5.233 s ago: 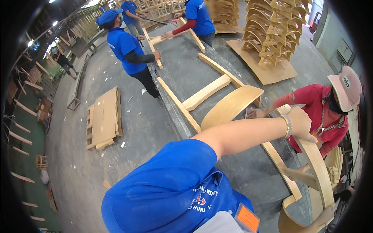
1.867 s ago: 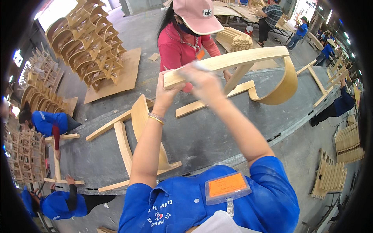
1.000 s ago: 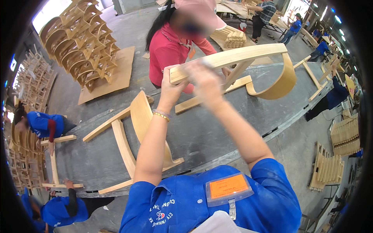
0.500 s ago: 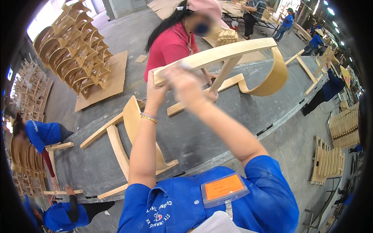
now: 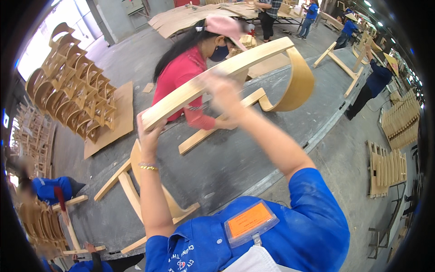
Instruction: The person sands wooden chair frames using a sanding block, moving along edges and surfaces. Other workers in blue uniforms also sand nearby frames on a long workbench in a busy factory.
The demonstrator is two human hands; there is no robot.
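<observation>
A pale wooden chair side frame (image 5: 253, 55) stands on its edge on the dark table, with a long curved rail on top and a bent plywood piece (image 5: 302, 81) at its far end. My left hand (image 5: 150, 136) is closed around the rail's near-left end. Smeared by motion, my right hand (image 5: 225, 93) is at the rail farther along; its fingers and a whitish blur at them cannot be made out. Across the table, a co-worker in a pink shirt (image 5: 181, 75) has a hand (image 5: 225, 122) at the frame's lower bar (image 5: 199, 138).
Another wooden frame (image 5: 128, 185) lies on the dark table (image 5: 235, 167) by my left forearm. Stacked bent plywood parts (image 5: 74, 86) stand on cardboard beyond the table. Co-workers in blue (image 5: 52, 188) work at the left end and far right. Slatted wooden stacks (image 5: 387, 170) stand on the right.
My right hand has moved along the rail, away from the end in my left hand. That end now appears farther left and lower. The whole view has shifted too.
</observation>
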